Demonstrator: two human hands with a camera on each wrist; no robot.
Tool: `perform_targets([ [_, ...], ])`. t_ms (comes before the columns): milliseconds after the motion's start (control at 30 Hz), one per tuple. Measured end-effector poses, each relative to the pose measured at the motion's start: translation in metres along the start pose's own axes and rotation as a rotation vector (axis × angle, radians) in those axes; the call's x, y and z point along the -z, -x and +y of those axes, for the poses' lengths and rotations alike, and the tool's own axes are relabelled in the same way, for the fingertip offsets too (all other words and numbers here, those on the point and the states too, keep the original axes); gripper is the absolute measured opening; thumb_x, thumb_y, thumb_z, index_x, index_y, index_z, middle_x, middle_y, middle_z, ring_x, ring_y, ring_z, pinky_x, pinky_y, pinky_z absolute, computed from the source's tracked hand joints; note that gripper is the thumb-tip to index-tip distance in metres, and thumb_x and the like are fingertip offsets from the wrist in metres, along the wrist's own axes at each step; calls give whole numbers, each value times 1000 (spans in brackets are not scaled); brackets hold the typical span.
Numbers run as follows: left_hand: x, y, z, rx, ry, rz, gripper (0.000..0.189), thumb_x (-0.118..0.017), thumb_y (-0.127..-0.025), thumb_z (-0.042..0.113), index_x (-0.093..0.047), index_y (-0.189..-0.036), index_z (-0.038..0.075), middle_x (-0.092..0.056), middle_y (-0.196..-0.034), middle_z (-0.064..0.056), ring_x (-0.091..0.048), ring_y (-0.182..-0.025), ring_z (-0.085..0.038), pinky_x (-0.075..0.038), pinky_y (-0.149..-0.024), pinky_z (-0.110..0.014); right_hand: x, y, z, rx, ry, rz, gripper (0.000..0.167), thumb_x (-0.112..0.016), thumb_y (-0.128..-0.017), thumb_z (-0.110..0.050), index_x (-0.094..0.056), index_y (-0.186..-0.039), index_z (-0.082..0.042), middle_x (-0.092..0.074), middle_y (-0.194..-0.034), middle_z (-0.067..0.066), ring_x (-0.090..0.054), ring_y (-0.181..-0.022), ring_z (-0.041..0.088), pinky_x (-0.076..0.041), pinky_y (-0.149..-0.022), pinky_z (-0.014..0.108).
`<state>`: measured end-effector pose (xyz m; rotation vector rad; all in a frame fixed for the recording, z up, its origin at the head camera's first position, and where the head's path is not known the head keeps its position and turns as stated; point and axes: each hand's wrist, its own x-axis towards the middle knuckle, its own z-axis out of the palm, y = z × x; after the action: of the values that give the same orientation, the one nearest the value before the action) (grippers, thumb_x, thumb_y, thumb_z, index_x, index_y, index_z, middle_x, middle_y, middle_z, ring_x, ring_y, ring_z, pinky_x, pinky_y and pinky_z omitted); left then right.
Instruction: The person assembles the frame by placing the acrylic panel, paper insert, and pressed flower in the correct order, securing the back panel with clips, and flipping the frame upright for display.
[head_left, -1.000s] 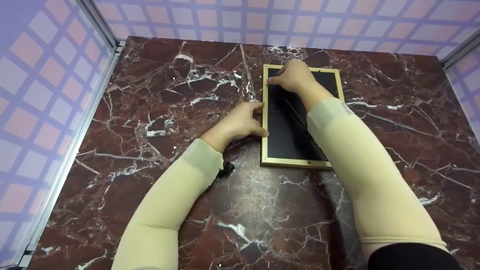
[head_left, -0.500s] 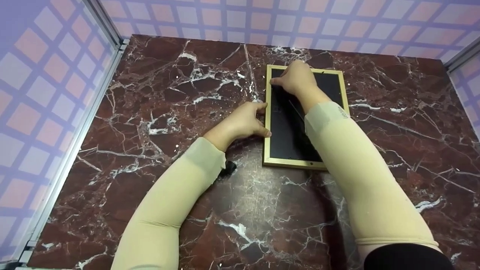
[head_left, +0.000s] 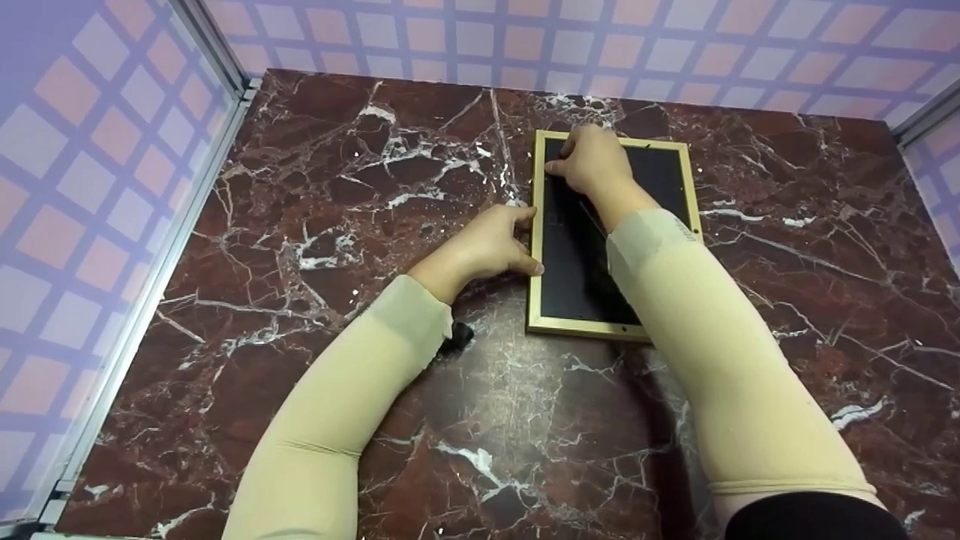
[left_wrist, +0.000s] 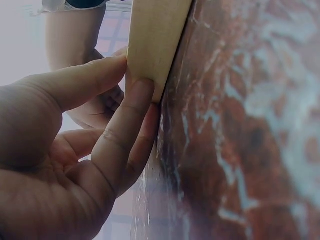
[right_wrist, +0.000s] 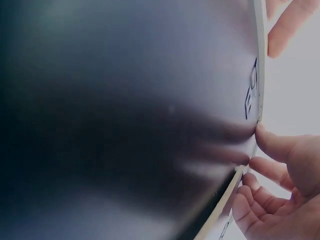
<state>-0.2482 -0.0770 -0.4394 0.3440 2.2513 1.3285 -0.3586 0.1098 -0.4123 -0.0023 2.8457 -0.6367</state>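
Observation:
A picture frame (head_left: 536, 300) with a gold rim lies back side up, its black backing board (head_left: 574, 292) showing. My left hand (head_left: 487, 244) grips the left rail around its middle. In the left wrist view its thumb rests at the rail's top edge and its fingers (left_wrist: 142, 95) against the outer side. Across the board reaches my right hand (head_left: 596, 161), working at the upper left corner. The right wrist view has its thumb (right_wrist: 272, 142) and forefinger tips at the board's edge, the other fingers curled beside the rim.
Dark red marbled tabletop (head_left: 337, 187) surrounds the frame, with small white specks near its left side. A small black object (head_left: 457, 337) shows beside the left cuff. Checkered panels (head_left: 450, 37) stand at the back and sides, joined by metal posts.
My right hand's thumb has shifted slightly inward from the left rail onto the board. The left hand keeps its place on the rail. The whole head view has shifted a little.

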Motion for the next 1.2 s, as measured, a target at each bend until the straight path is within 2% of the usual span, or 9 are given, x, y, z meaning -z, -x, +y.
perform_targets([
  [133, 0, 0, 1, -3, 5, -7, 106, -92, -88, -5, -31, -176, -2, -62, -164, -21, -80, -123, -31, -67, -100, -31, 1, 0, 4, 26, 17, -38, 50, -72, -112, -40, -68, -143, 0, -71, -146, 22, -66, -128, 38, -57, -117, 53],
  [233, 1, 1, 2, 6, 15, -9, 105, -90, -89, -6, -31, -176, -1, -62, -163, -21, -80, -122, -31, -67, -99, -30, 7, 0, 10, 78, 33, -103, 53, -70, -113, -37, -63, -147, 3, -68, -150, 25, -64, -134, 41, -53, -123, 55],
  [367, 2, 1, 2, 10, 3, -4, 105, -91, -89, -5, -31, -176, -1, -62, -163, -21, -80, -122, -30, -67, -99, -31, 25, -1, 21, 156, 78, -168, 58, -76, -109, -26, -59, -155, 5, -63, -159, 29, -61, -146, 46, -47, -132, 59],
  [533, 1, 3, 3, 1, -15, -3, 104, -92, -88, -5, -33, -175, -3, -67, -157, -23, -81, -120, -31, -67, -103, -33, 43, 0, 40, 216, 101, -176, 65, -83, -102, -19, -58, -158, 2, -63, -160, 29, -59, -150, 49, -44, -133, 62],
  [667, -2, 5, 4, -37, -33, -15, 88, -92, -87, -7, -51, -165, -4, -75, -144, -21, -82, -115, -31, -68, -101, -34, 46, -1, 54, 259, 101, -167, 72, -88, -97, -22, -60, -159, 0, -63, -159, 30, -57, -150, 50, -42, -133, 65],
  [767, -4, 6, 5, -47, -53, -21, 82, -93, -86, -7, -57, -160, -3, -75, -142, -21, -82, -114, -31, -68, -100, -35, 43, -3, 61, 282, 81, -167, 75, -90, -95, -22, -59, -161, -1, -61, -160, 31, -56, -149, 50, -41, -134, 65],
  [933, -6, 7, 5, -37, -47, -24, 94, -93, -86, -7, -47, -168, -5, -73, -146, -22, -82, -116, -32, -68, -102, -35, 38, -8, 68, 308, 37, -232, 85, -87, -98, -19, -46, -171, -2, -54, -164, 31, -50, -149, 48, -37, -135, 63],
  [1100, -8, 8, 6, -33, -15, -41, 92, -91, -87, -8, -47, -168, -4, -70, -149, -23, -82, -108, -28, -67, -90, -28, 42, -12, 72, 294, 78, -311, 97, -84, -102, -23, -27, -181, -16, -46, -170, 31, -40, -157, 51, -28, -139, 68],
  [1200, -7, 7, 7, -32, 0, -51, 96, -90, -88, -10, -42, -171, -4, -67, -154, -24, -82, -110, -29, -67, -87, -26, 46, -13, 72, 287, 112, -338, 96, -82, -104, -27, -26, -182, -22, -41, -171, 30, -35, -159, 54, -26, -138, 71],
])
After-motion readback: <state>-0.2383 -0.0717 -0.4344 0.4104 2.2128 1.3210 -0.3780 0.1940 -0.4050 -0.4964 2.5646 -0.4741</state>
